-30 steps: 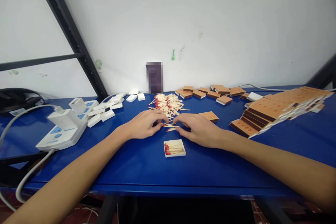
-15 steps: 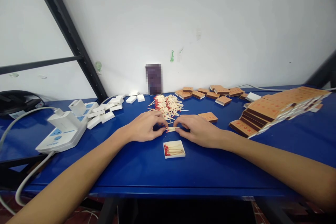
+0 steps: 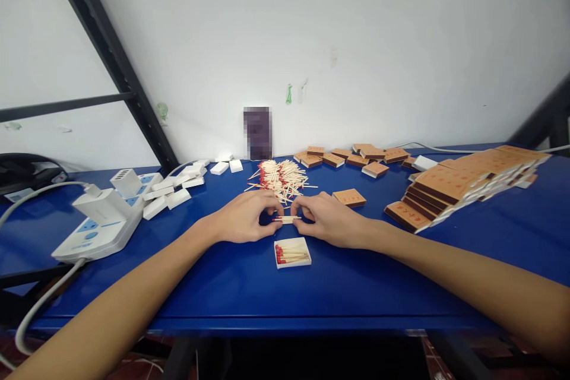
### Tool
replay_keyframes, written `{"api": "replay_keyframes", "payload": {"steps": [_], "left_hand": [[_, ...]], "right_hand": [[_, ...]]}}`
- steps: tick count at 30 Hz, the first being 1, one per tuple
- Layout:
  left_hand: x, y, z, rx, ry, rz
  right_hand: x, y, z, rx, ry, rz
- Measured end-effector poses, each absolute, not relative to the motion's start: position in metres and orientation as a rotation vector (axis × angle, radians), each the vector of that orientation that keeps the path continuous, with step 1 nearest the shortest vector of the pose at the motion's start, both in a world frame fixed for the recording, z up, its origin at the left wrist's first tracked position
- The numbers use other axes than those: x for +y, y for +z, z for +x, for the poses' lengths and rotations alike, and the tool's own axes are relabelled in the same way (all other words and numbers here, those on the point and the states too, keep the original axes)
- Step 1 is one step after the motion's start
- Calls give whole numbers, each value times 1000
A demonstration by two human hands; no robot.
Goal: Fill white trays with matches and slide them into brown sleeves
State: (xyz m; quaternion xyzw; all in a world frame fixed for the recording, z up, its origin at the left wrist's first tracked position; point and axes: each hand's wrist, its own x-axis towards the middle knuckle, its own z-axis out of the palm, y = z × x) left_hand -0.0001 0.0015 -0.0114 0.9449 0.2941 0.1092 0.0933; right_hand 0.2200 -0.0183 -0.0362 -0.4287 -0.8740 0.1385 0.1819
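A white wall with a few scuffs and green patches [image 3: 162, 111] rises behind a blue table [image 3: 378, 291], on which an open white tray [image 3: 296, 265] lies near the front edge, with matches inside [image 3: 291, 253], their red heads at its left end. Farthest left of the tray, at the back, is a black object [image 3: 29, 169], cut off by the picture's edge. A white power strip [image 3: 80, 243] with chargers [image 3: 107, 206] plugged in also lies well left of the tray; a slanting black metal post [image 3: 111, 59] stands behind the strip. Nearer the tray, back and to its left, small white blocks [image 3: 178, 197] lie jumbled. The left hand [image 3: 243, 218], just behind the tray and to its left, pinches the red-headed end of a small bundle of matches [image 3: 287, 220], which sits right behind the tray. A blurred-out dark rectangle [image 3: 257, 133] stands against the wall beyond the tray, and before it spreads a heap of loose matches [image 3: 282, 178]. The right hand [image 3: 327, 221], behind the tray and to its right, grasps the bundle's plain end between thumb and fingers. Whether the bundle touches the table, I cannot tell. Past that hand, right of the tray, lie a single orange matchbox [image 3: 350, 197], scattered matchboxes [image 3: 374, 167] farther back, and, farthest right, stepped stacks of matchboxes [image 3: 458, 181].
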Motion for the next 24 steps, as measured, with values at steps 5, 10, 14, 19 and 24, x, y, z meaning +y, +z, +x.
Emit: {"api": "replay_keyframes", "payload": {"steps": [5, 10, 14, 19, 24], "left_hand": [[4, -12, 1, 879, 360, 2755], [4, -15, 1, 848, 382, 2717], [3, -15, 1, 894, 375, 2758], [1, -13, 1, 898, 312, 2845], [1, -13, 1, 870, 260, 2912]], "right_hand": [[-18, -37, 219, -2456, 388, -1211], [-18, -41, 219, -2432, 310, -1137], [-16, -43, 219, -2431, 326, -1115], [-17, -42, 219, -2458, 334, -1124], [-19, -39, 219, -2485, 270, -1158]]}}
